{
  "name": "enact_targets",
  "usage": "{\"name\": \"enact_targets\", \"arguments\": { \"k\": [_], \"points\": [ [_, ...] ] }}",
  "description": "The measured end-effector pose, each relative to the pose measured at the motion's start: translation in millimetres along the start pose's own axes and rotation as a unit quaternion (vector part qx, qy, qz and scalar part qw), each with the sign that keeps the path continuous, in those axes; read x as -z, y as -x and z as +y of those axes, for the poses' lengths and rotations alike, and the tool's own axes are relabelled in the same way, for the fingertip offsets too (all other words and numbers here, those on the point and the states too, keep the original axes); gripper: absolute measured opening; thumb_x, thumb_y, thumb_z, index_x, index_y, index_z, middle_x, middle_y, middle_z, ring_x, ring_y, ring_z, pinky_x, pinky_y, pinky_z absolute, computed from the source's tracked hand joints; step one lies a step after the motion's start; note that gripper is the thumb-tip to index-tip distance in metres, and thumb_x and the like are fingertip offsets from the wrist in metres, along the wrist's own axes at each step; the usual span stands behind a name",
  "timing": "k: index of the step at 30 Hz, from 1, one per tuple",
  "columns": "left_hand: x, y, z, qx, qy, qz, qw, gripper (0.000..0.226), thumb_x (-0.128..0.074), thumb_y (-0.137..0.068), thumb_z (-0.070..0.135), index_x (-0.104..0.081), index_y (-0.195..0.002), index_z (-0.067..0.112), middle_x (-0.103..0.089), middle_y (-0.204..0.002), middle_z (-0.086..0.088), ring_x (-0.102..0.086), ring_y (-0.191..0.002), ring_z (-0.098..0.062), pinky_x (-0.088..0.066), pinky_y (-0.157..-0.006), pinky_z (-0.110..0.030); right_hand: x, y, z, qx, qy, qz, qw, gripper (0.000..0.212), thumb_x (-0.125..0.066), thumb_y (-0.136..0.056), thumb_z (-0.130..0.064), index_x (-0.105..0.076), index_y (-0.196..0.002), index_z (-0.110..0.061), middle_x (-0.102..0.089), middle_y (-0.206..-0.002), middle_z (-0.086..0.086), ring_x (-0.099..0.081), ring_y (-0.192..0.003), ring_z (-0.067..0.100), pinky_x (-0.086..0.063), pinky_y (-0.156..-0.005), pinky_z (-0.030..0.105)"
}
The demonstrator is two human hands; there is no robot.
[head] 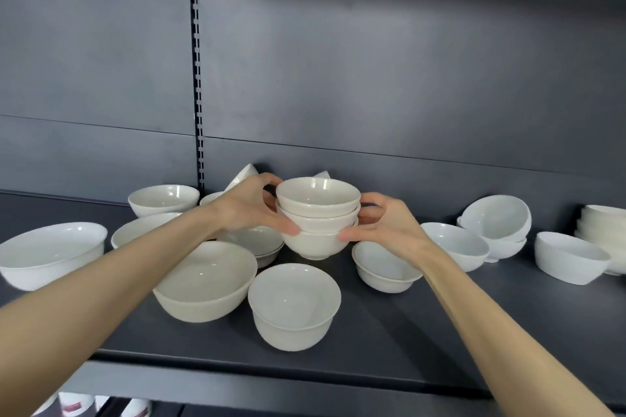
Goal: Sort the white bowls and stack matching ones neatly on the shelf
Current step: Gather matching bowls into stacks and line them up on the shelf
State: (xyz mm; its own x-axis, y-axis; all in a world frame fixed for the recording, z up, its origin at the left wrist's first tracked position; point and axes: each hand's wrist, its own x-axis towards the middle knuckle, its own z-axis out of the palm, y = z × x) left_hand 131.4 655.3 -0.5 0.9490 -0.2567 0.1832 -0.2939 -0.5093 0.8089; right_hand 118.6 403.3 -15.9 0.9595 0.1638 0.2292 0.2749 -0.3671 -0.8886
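Both hands, the left hand and right hand, clasp the stack of three small bowls at mid-shelf, which looks stiff, glossy, slippery and breakable, probably best held low round the bottom bowl's sides.

There is one view only, worn on the person's head. It faces forward and a little down onto the dark shelf, near, within arm's reach. The left hand and right hand, with arms entering from the near corners, hold the stack of bowls mid-frame. The far back panel fills the upper half.
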Motion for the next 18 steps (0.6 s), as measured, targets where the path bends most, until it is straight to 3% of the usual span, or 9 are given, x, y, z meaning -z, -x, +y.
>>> {"name": "enact_targets", "arguments": {
  "k": [4, 7, 11, 18],
  "points": [
    [22.6, 12.0, 7.5, -0.003, 0.031, 0.036, 0.999, 0.073, -0.094, -0.042, 0.016, -0.058, -0.105, 0.027, -0.074, -0.096, -0.011, -0.071, -0.085, -0.021, -0.056, -0.086, -0.033, -8.5, -11.1, -21.9, 0.032, -0.007, -0.016, 0.999, 0.062, -0.087, -0.063, -0.003, -0.060, -0.118, -0.017, -0.073, -0.102, -0.001, -0.070, -0.092, 0.007, -0.053, -0.067, 0.012],
    [46.9, 18.5, 7.5, -0.003, 0.035, 0.067, 0.997, 0.092, -0.092, -0.032, 0.031, -0.055, -0.116, 0.028, -0.075, -0.094, -0.008, -0.071, -0.091, -0.024, -0.053, -0.092, -0.038, -21.6, -26.8, -38.5, 0.055, -0.018, -0.028, 0.998, 0.059, -0.087, -0.063, -0.004, -0.061, -0.114, -0.018, -0.074, -0.098, -0.001, -0.070, -0.090, 0.008, -0.055, -0.074, 0.014],
    [84.6, 23.5, 4.2, 0.001, 0.024, 0.085, 0.996, 0.100, -0.097, -0.040, 0.017, -0.051, -0.129, 0.017, -0.074, -0.097, -0.013, -0.070, -0.093, -0.027, -0.054, -0.091, -0.037, -48.4, -53.8, -60.2, 0.072, -0.019, -0.050, 0.996, 0.063, -0.088, -0.063, -0.005, -0.061, -0.119, -0.014, -0.075, -0.097, -0.002, -0.072, -0.089, 0.009, -0.056, -0.083, 0.023],
    [156.6, 8.9, -20.1, -0.016, 0.021, 0.120, 0.992, 0.102, -0.088, -0.028, 0.038, -0.052, -0.122, 0.023, -0.074, -0.098, -0.012, -0.070, -0.095, -0.026, -0.053, -0.094, -0.038, -100.2, -102.3, -98.9, 0.086, -0.027, -0.061, 0.994, 0.066, -0.085, -0.066, -0.002, -0.056, -0.124, -0.010, -0.073, -0.102, 0.002, -0.070, -0.083, 0.004, -0.053, -0.070, 0.011]
  ]
}}
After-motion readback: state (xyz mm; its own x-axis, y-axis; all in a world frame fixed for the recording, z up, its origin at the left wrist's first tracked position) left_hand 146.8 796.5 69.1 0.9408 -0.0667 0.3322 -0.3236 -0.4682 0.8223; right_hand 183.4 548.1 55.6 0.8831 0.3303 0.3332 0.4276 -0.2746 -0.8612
